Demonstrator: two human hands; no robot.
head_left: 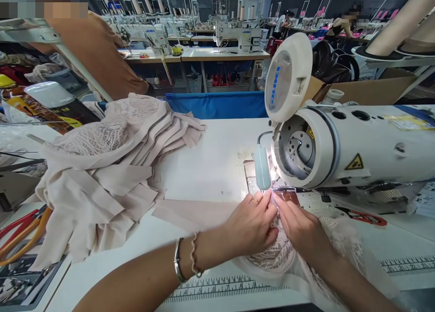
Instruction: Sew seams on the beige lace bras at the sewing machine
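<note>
Beside sewing machine (pixel 370 142); lacy fabric (pixel 276 256) pale pink, bunched; both hands (pixel 253 222) (pixel 301 226) pinching it

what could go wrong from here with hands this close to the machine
The left hand and right hand hold the lacy garment close to the sewing machine, so a finger might get pricked. The garment's bunched folds may tangle. The red-handled snips nearby might snag the lace.
</note>
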